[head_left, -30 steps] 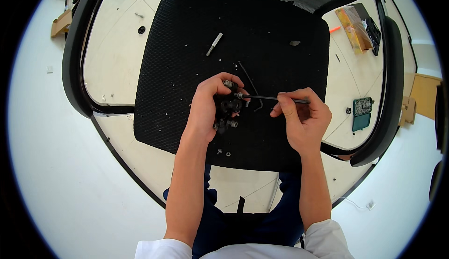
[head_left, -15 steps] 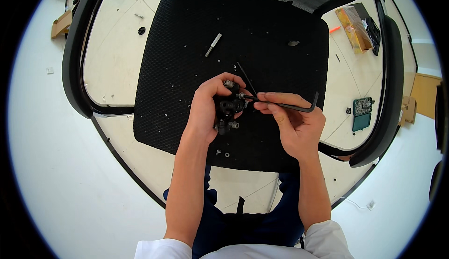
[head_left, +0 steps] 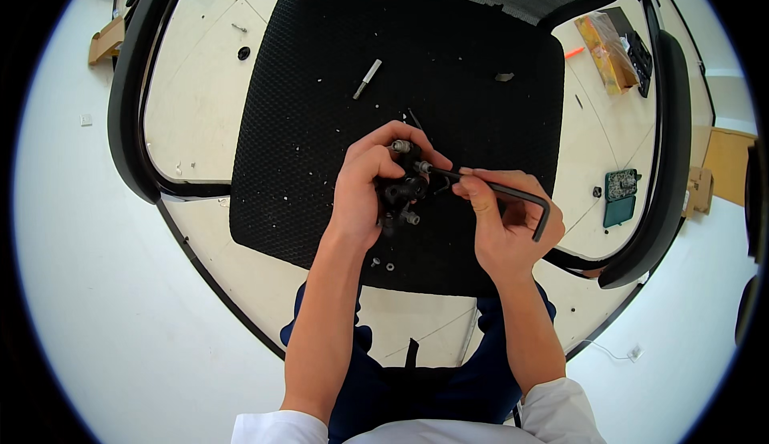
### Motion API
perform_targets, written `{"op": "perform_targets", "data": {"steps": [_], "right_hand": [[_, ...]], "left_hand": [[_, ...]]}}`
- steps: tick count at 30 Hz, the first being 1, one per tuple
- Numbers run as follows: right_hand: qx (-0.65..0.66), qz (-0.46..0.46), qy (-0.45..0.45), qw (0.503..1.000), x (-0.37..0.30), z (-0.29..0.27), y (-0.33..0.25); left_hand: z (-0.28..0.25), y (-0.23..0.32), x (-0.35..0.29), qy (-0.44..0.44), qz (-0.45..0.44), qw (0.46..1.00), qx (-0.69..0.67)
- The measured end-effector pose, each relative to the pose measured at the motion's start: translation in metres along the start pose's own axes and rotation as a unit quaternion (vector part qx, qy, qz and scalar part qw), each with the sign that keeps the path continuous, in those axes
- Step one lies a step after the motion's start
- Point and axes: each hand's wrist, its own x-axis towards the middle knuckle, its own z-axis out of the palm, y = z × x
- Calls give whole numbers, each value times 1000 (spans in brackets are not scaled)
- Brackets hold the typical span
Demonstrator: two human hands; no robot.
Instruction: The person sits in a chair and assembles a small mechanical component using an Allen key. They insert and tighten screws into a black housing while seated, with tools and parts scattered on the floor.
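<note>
Over the chair seat (head_left: 320, 123), my left hand (head_left: 356, 195) wraps round a black mechanical part (head_left: 400, 194) with several silver screws in it. My right hand (head_left: 513, 236) grips a black hex key (head_left: 535, 198) between thumb and fingers. The key's long arm reaches left to a silver screw (head_left: 423, 168) on the part, and its bent short end points toward me. Whether the tip sits fully in the screw head, I cannot tell. Behind the hands lies a thin dark rod (head_left: 418, 122), partly hidden by my left fingers. A loose screw (head_left: 375, 262) and a nut (head_left: 390, 267) rest near the seat's front edge.
A silver-and-grey rod-shaped piece (head_left: 368, 79) and a grey scrap (head_left: 504, 77) lie farther back on the seat. Black armrests (head_left: 128, 91) flank it. On the floor at right are an open green case (head_left: 619, 210) and a yellow-orange package (head_left: 606, 51).
The hex key has turned: its short end pointed away from me and now points toward me. My right fingers have shifted their hold on it. My left hand and the part moved slightly right.
</note>
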Motion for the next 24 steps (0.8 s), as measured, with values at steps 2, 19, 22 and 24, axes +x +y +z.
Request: {"op": "perform_targets", "data": {"steps": [2, 19, 22, 24], "right_hand": [[3, -9, 0, 1000, 0, -2, 1], [66, 96, -102, 988, 4, -4, -9], [77, 117, -89, 986, 0, -4, -10], [99, 135, -78, 983, -1, -2, -11]], "left_hand": [[1, 0, 0, -9, 12, 1000, 16], [-7, 8, -1, 17, 9, 999, 43], [-8, 7, -1, -4, 37, 998, 42], [-10, 4, -1, -9, 60, 993, 104]]}}
